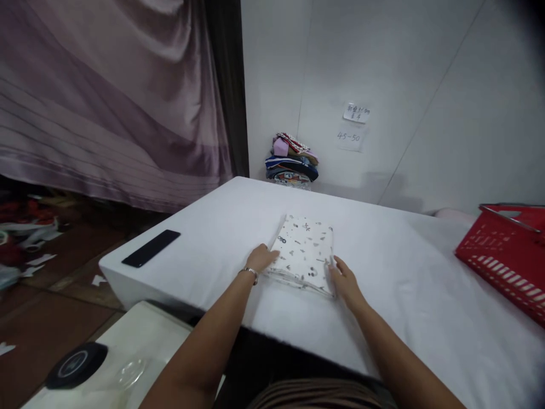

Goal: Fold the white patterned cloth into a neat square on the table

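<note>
A folded white cloth with a small dark print lies flat on the white table. Its layered edge faces me. My left hand, with a metal bracelet at the wrist, grips the cloth's left side near the front corner, thumb on top. On the opposite side my right hand holds the right edge, its fingers curled against the cloth. Some fingertips of both hands are hidden by the cloth or the hands themselves.
A dark flat slab lies at the table's left end. To the right stands a red plastic basket with a metal handle. Stacked folded clothes rise behind the far edge. A pale stool carries a black round object.
</note>
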A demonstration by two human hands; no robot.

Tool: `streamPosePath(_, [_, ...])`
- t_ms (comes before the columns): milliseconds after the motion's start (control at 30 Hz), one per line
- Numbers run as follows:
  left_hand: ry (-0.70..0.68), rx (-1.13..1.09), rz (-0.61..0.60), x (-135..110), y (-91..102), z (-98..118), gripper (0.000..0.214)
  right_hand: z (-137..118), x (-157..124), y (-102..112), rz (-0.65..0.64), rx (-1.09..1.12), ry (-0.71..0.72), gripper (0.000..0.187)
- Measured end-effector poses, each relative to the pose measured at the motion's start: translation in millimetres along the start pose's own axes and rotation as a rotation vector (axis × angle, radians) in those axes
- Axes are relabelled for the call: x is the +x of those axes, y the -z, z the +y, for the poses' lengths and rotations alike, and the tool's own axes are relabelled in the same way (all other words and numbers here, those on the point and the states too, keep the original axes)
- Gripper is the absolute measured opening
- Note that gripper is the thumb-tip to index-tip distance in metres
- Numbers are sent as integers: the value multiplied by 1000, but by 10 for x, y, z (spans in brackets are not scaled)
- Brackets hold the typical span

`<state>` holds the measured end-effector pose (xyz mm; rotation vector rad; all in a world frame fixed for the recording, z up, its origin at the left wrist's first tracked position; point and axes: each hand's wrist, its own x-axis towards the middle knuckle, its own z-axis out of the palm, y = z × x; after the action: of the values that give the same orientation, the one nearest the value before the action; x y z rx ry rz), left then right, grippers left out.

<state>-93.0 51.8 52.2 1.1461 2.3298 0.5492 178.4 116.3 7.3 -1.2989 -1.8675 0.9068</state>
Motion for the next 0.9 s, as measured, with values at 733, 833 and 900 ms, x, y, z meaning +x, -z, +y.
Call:
streamPosePath(733, [-600,24,254,-579,-172,-217,41,-41,-425,97,-175,-382,631,38])
streamPosePath(833, [-695,109,196,-603,-175,-250,33,-30,-390,142,-192,-394,630,38])
streamPosePath(900, [-700,124,189,-582,-163,-258,28,-34,-381,179,-181,-408,620,37])
